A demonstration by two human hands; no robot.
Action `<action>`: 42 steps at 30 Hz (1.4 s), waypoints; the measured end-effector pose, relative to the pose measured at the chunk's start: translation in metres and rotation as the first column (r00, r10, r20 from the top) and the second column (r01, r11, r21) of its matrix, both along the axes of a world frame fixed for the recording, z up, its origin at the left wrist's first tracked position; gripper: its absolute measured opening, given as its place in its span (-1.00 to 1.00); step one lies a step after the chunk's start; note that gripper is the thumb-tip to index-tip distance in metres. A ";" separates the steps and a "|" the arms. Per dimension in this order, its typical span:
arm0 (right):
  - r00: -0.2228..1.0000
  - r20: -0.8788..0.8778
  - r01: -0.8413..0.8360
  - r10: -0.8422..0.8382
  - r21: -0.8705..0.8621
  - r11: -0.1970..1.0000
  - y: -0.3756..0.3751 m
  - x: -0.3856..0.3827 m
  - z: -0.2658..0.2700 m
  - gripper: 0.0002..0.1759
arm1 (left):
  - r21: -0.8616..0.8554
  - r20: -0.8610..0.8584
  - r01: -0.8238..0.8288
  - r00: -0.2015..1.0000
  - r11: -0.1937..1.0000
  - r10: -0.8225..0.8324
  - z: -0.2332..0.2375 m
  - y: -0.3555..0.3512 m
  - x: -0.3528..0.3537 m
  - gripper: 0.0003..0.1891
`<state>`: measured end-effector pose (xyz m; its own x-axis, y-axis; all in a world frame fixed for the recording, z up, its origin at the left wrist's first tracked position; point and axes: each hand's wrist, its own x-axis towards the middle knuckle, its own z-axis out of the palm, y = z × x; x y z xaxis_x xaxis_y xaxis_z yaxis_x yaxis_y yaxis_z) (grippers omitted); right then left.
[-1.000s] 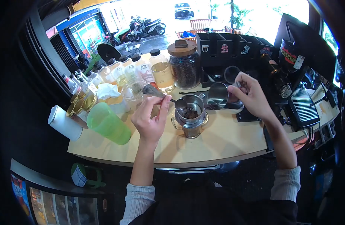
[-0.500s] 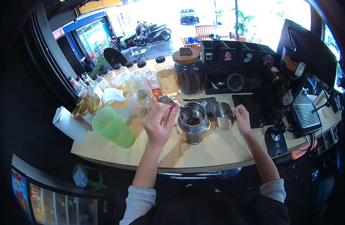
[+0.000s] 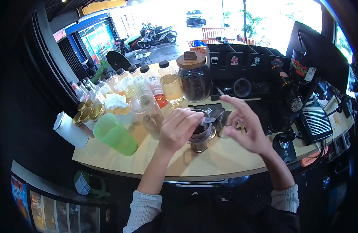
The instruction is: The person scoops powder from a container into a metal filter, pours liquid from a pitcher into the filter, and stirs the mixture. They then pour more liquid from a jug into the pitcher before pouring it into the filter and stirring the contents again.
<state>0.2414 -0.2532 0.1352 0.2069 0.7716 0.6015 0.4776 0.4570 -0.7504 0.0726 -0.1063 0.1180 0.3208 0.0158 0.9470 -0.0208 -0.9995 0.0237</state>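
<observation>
Near the counter's (image 3: 167, 167) front edge, mid-length: metal filter (image 3: 200, 131) atop a mug (image 3: 199, 146). Our left hand (image 3: 178, 130) pinches a spoon (image 3: 209, 120) above it; our right hand (image 3: 249, 134), fingers spread open, hovers by the metal pitcher (image 3: 221, 123).

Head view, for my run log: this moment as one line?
left hand: holds spoon over metal filter | right hand: open, near metal pitcher | pitcher contact: unclear

Ribbed pale grey sleeves (image 3: 284, 199), black clothing (image 3: 218, 213)
</observation>
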 end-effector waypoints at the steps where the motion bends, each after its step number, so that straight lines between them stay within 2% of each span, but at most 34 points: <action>1: 0.989 0.141 -0.043 0.036 0.044 0.998 -0.002 -0.012 0.013 -0.60 | 0.083 -0.084 0.003 0.996 0.997 0.004 0.003 -0.002 0.001 -0.77; 2: 0.958 0.280 -0.092 0.066 0.082 0.992 -0.001 -0.018 0.019 -0.65 | 0.166 -0.168 0.011 0.986 0.986 0.017 0.004 -0.003 0.002 -0.75; 3: 0.958 0.278 -0.093 0.067 0.082 0.992 0.003 -0.019 0.016 -0.65 | 0.189 -0.162 0.022 0.987 0.982 0.009 -0.001 -0.003 0.004 -0.70; 5: 0.907 0.419 -0.148 0.040 0.228 0.962 0.014 -0.019 0.009 -0.74 | 0.156 -0.170 0.017 0.985 0.988 0.010 -0.003 -0.003 0.001 -0.68; 7: 0.922 0.386 -0.129 0.038 0.214 0.968 0.011 -0.019 0.005 -0.75 | 0.123 -0.175 0.009 0.985 0.992 0.012 -0.007 -0.001 -0.004 -0.66; 9: 0.936 0.351 -0.111 0.036 0.196 0.974 0.008 -0.018 0.001 -0.75 | -0.188 -0.087 -0.062 0.995 0.980 0.046 -0.020 0.003 -0.011 -0.46; 10: 0.935 0.355 -0.090 0.012 0.204 0.975 0.007 -0.016 -0.003 -0.76 | -0.188 -0.088 -0.065 0.995 0.980 0.049 -0.026 0.004 -0.012 -0.46; 12: 0.934 0.357 -0.068 -0.012 0.210 0.975 0.006 -0.014 -0.011 -0.77 | -0.459 -0.099 -0.038 0.995 0.888 -0.008 -0.040 0.004 -0.011 -0.23; 13: 0.940 0.342 -0.065 -0.005 0.193 0.979 0.007 -0.013 -0.016 -0.78 | -0.459 -0.132 -0.075 0.991 0.885 0.015 -0.047 0.005 -0.008 -0.11; 14: 0.945 0.326 -0.062 0.001 0.176 0.982 0.007 -0.013 -0.020 -0.79 | -0.459 -0.133 -0.075 0.991 0.885 0.015 -0.055 0.005 -0.005 -0.11; 16: 0.947 0.320 -0.061 -0.001 0.182 0.981 0.008 -0.014 -0.027 -0.80 | -0.589 -0.208 -0.119 0.978 0.799 -0.007 -0.064 0.004 0.002 -0.15; 18: 0.950 0.312 -0.060 -0.002 0.189 0.980 0.008 -0.015 -0.029 -0.80 | -0.590 -0.219 -0.124 0.976 0.798 -0.010 -0.062 0.004 0.002 -0.18; 20: 0.960 0.261 -0.150 0.102 0.172 0.974 0.006 -0.013 -0.028 -0.81 | -0.591 -0.233 -0.133 0.973 0.796 -0.010 -0.058 0.005 0.003 -0.21; 23: 0.969 0.202 -0.173 0.139 0.161 0.972 0.002 -0.006 -0.022 -0.81 | -0.638 -0.159 -0.055 0.985 0.768 -0.061 -0.055 0.009 0.006 -0.25; 25: 0.972 0.197 -0.161 0.130 0.154 0.975 0.003 -0.003 -0.017 -0.81 | -0.644 -0.142 0.032 0.977 0.764 -0.161 -0.052 0.013 0.004 -0.23; 28: 0.971 0.185 -0.181 0.152 0.148 0.972 0.004 0.000 -0.018 -0.84 | -0.666 -0.192 0.050 0.952 0.744 -0.236 -0.046 0.018 0.001 -0.19; 30: 0.967 0.056 -0.254 0.248 0.162 0.953 0.004 0.000 -0.022 -0.87 | -0.674 -0.185 0.086 0.942 0.734 -0.280 -0.050 0.025 -0.001 -0.17; 31: 0.967 0.056 -0.255 0.249 0.161 0.953 0.005 -0.001 -0.021 -0.87 | -0.683 -0.179 0.122 0.928 0.720 -0.326 -0.052 0.027 -0.002 -0.15; 33: 0.949 -0.080 -0.291 0.306 0.156 0.944 0.005 -0.004 -0.021 -0.86 | -0.691 -0.183 0.125 0.922 0.712 -0.340 -0.048 0.028 -0.004 -0.14; 37: 0.921 0.014 -0.388 0.389 0.138 0.912 0.005 0.004 -0.024 -0.82 | -0.685 -0.188 0.151 0.908 0.713 -0.374 -0.046 0.035 -0.006 -0.11; 42: 0.925 -0.116 -0.340 0.363 0.180 0.923 0.012 0.000 -0.023 -0.78 | -0.668 -0.234 0.175 0.873 0.723 -0.428 -0.034 0.034 -0.010 -0.11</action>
